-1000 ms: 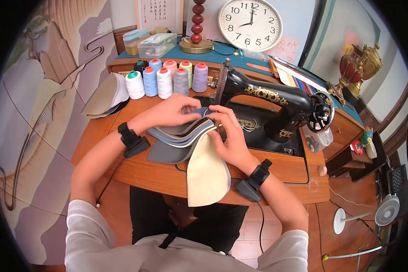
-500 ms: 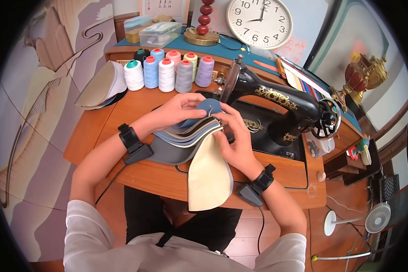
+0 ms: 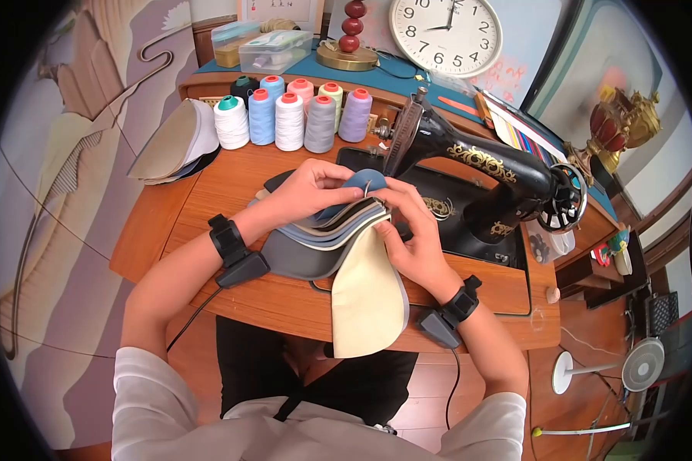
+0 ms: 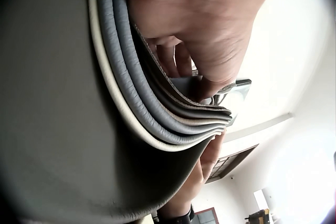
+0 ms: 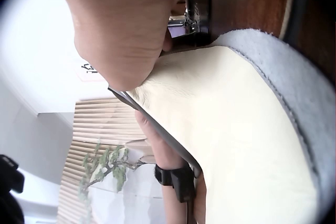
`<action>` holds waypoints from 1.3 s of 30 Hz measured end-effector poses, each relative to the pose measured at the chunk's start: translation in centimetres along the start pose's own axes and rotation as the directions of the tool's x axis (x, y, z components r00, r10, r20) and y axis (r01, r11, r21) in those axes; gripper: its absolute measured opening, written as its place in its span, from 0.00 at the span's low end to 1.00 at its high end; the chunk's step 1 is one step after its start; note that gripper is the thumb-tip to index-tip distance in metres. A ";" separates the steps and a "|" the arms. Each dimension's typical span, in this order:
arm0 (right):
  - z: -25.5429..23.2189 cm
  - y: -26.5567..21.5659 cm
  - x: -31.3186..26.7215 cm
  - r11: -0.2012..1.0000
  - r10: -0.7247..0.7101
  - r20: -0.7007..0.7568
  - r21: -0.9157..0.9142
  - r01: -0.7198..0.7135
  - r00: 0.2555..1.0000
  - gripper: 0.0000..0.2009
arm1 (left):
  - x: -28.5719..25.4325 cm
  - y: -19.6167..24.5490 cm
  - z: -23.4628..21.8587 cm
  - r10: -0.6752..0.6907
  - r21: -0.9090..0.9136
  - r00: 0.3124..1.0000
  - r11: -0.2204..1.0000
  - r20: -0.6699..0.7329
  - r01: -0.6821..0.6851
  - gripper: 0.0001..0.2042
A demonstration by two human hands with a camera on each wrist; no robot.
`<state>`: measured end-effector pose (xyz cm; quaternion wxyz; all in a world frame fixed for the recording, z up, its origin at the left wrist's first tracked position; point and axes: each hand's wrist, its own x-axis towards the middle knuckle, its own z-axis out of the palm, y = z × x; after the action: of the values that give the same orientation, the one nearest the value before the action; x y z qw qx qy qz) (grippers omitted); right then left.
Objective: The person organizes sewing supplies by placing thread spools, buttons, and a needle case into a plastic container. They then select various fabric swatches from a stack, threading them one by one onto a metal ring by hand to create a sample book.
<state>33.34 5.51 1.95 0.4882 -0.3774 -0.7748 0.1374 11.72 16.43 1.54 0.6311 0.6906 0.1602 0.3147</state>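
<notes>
Over the wooden table (image 3: 177, 211), I see via remote feed the L hand (image 3: 311, 186) pinching the blue swatch (image 3: 367, 179) nr the ring (image 3: 367, 189), R hand (image 3: 417, 238) gripping the swatch stack (image 3: 300, 257) at its narrow end, prob. to keep layers aligned. Cream swatch (image 3: 367, 300) hangs past the edge, presumably b/c it's held only up top.

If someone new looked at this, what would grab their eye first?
Probably the gold-patterned black sewing machine on the right and the big round clock behind it. Then the cream piece hanging under the right hand, and the thread cones at back left.
</notes>
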 end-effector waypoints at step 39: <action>0.9 0.8 -0.4 0.991 0.060 -0.043 0.124 -0.054 0.997 0.31 | -0.9 1.9 0.4 0.060 -0.130 0.998 0.990 -0.024 -0.062 0.16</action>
<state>33.07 5.91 0.76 0.5244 -0.3716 -0.7422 0.1900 11.02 15.29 3.16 0.6634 0.6491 0.1245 0.3507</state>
